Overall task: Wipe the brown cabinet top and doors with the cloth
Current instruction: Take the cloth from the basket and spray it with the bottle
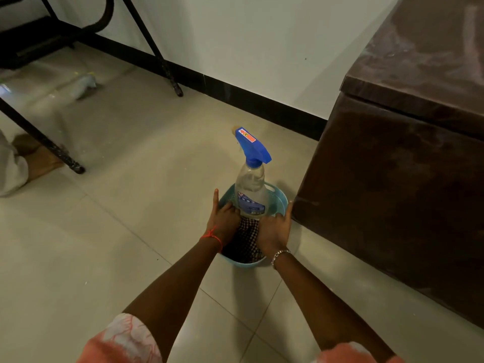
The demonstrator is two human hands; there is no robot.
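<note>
A light blue basket (281, 203) sits on the tiled floor beside the brown cabinet (398, 163). Inside it lie a dark checked cloth (246, 241) and a clear spray bottle (251, 192) with a blue trigger head, standing upright. My left hand (224, 218) grips the basket's left rim, index finger pointing up. My right hand (276, 230) holds the right rim, fingers curled over it. The cabinet's dusty top (424, 56) shows at the upper right. Part of the cloth is hidden under my hands.
A white wall with a black skirting board (235, 95) runs behind the basket. Black metal furniture legs (167, 72) stand at the upper left. Another person's foot (39, 158) rests on the floor at the far left. A crumpled white scrap (83, 86) lies near the legs.
</note>
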